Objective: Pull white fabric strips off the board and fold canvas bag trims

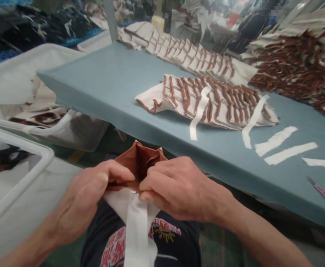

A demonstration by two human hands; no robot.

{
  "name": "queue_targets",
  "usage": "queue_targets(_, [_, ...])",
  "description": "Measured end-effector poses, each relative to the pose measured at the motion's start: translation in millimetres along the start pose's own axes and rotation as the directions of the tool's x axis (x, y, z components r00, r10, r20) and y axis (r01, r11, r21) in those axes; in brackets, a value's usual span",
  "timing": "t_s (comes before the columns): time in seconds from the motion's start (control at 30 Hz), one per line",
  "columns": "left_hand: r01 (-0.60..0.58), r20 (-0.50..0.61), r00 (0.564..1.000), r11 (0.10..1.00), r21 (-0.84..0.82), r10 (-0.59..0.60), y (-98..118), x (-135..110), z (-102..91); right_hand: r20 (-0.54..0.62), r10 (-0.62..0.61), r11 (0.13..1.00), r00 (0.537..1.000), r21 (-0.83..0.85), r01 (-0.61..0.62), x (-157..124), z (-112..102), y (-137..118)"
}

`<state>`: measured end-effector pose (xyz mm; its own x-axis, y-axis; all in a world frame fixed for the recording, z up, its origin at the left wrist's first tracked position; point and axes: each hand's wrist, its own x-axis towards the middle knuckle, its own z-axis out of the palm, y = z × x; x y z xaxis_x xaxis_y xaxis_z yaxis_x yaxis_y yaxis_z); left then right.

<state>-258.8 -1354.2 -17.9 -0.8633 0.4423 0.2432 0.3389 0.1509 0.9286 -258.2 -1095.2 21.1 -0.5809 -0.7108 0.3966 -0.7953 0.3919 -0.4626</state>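
Over my lap I hold a brown and white fabric piece (129, 154), its brown inside folded open toward me. My left hand (95, 189) pinches its near edge, thumb and index finger closed on the cloth. Beside it, my right hand (176, 185) grips the same edge with curled fingers. A long white strip (137, 230) hangs down from that edge over my dark printed clothing. Whether the strip is attached there, I cannot tell. What lies under my curled right fingers is hidden.
On the blue-grey table (95, 81) lie rows of overlapping brown-edged pieces (215, 104), loose white strips (290, 152) and pink-handled snips (322, 191). A tall stack of brown and white pieces (295, 63) stands at right. White bins (51, 152) with fabric are on the left.
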Motion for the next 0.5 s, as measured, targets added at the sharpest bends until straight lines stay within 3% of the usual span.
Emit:
queue_targets(0.07, [0.037,0.169,0.985,0.999,0.017,-0.039,9.2,13.9,-6.3,-0.034,-0.080,0.987,0.996,-0.140,0.074,-0.4,-2.5,-2.3])
queue_targets(0.17, [-0.034,0.313,0.950,0.995,0.089,0.004,18.8,28.3,-13.3,-0.030,-0.174,0.953,0.984,-0.256,0.160,-0.7,-6.7,-1.5])
queue_targets(0.23, [-0.163,0.338,0.936,0.972,0.171,0.098,20.6,30.8,-13.9,-0.043,-0.214,0.936,0.976,-0.296,0.192,-2.3,-8.6,1.7])
queue_targets(0.33, [-0.377,0.296,0.912,0.865,0.331,0.284,17.2,27.0,-9.9,-0.070,-0.236,0.923,0.969,-0.327,0.201,-7.7,-5.7,8.2])
queue_targets(0.43, [-0.465,0.284,0.883,0.779,0.421,0.373,8.3,20.7,-6.7,-0.062,-0.226,0.924,0.972,-0.331,0.194,-13.9,3.0,11.8])
queue_targets(0.5, [-0.487,0.302,0.870,0.775,0.403,0.389,0.5,17.4,-8.3,-0.052,-0.219,0.929,0.974,-0.318,0.192,-16.4,8.3,11.1])
